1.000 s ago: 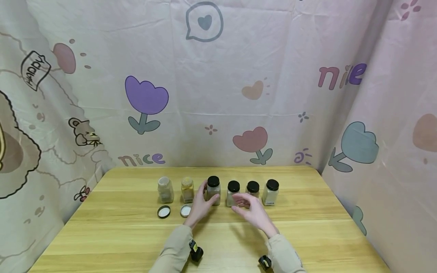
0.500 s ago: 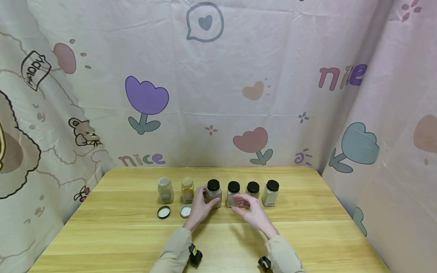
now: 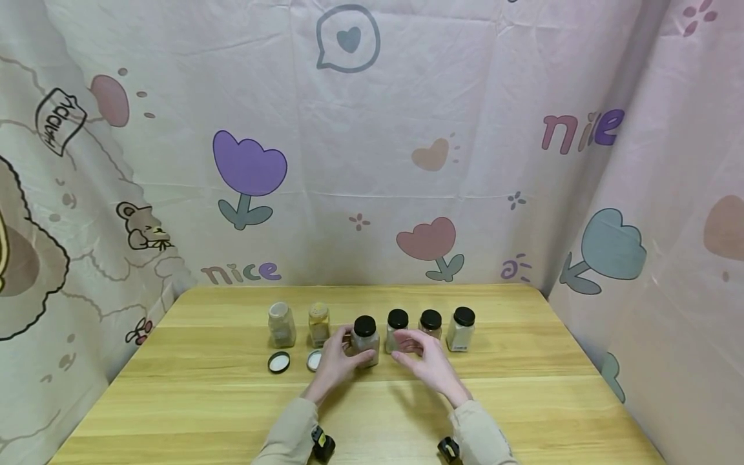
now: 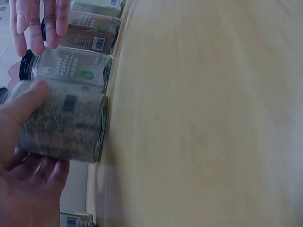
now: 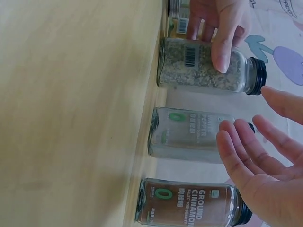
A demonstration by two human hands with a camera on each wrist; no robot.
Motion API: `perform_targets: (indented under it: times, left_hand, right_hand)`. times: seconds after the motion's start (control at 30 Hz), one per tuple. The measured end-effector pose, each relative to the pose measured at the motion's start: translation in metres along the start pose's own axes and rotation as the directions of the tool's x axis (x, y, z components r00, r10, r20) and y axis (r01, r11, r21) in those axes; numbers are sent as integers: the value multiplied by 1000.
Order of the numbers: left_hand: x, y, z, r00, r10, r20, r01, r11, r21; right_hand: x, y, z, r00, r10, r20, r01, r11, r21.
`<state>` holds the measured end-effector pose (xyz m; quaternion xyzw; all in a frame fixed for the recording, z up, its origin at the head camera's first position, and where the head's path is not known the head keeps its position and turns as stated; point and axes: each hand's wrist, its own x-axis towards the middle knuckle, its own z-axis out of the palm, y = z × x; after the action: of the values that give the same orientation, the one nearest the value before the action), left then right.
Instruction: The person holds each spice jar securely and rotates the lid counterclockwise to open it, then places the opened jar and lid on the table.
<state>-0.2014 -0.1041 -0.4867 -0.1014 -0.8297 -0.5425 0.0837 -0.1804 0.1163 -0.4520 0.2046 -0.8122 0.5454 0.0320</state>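
My left hand (image 3: pixel 334 365) grips a clear spice jar (image 3: pixel 367 347) with a black lid, thumb on the near side and fingers round the left. Speckled grey-white grains fill this jar (image 5: pixel 203 66) in the right wrist view. It stands upright, nearer me than the row; whether its base touches the table, I cannot tell. My right hand (image 3: pixel 430 365) hovers to its right with fingers loosely bent and nothing held. Behind that hand are a white pepper jar (image 5: pixel 189 135) and a ground cinnamon jar (image 5: pixel 189 203), both black-lidded.
Two jars without black lids, one pale (image 3: pixel 282 329) and one yellowish (image 3: pixel 320 329), stand at left. In front of them lie a dark-rimmed lid (image 3: pixel 279 362) and another lid (image 3: pixel 314 360). A white-filled jar (image 3: pixel 460 336) ends the row. A printed curtain (image 3: pixel 349 161) hangs behind the table.
My left hand has drawn the speckled jar toward me, out of the row. The right hand has barely moved, staying loosely bent.
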Motion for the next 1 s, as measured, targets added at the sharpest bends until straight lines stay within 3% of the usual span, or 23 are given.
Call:
perform_targets:
  times: [0.17, 0.4, 0.57, 0.67, 0.83, 1.0]
  left_hand:
    - [-2, -2, -3, 999, 30, 44, -28, 999, -38]
    - [-5, -3, -5, 986, 58, 155, -42, 993, -109]
    - [-5, -4, -6, 976, 82, 202, -53, 988, -148]
    - [-5, -4, -6, 968, 83, 238, -43, 985, -170]
    - [-5, -4, -7, 952, 83, 296, -23, 980, -200]
    - [-4, -4, -9, 941, 89, 327, -19, 977, -211]
  right_hand:
    - [3, -2, 2, 1000, -17, -25, 17, 1000, -15]
    - [11, -8, 8, 998, -24, -54, 21, 998, -62]
    - [17, -16, 14, 995, -87, -55, 78, 986, -149]
    - [20, -21, 18, 988, -147, -45, 131, 959, -252]
    - [25, -28, 23, 968, -248, -39, 209, 883, -421]
    - [26, -36, 26, 955, -296, -9, 255, 838, -482]
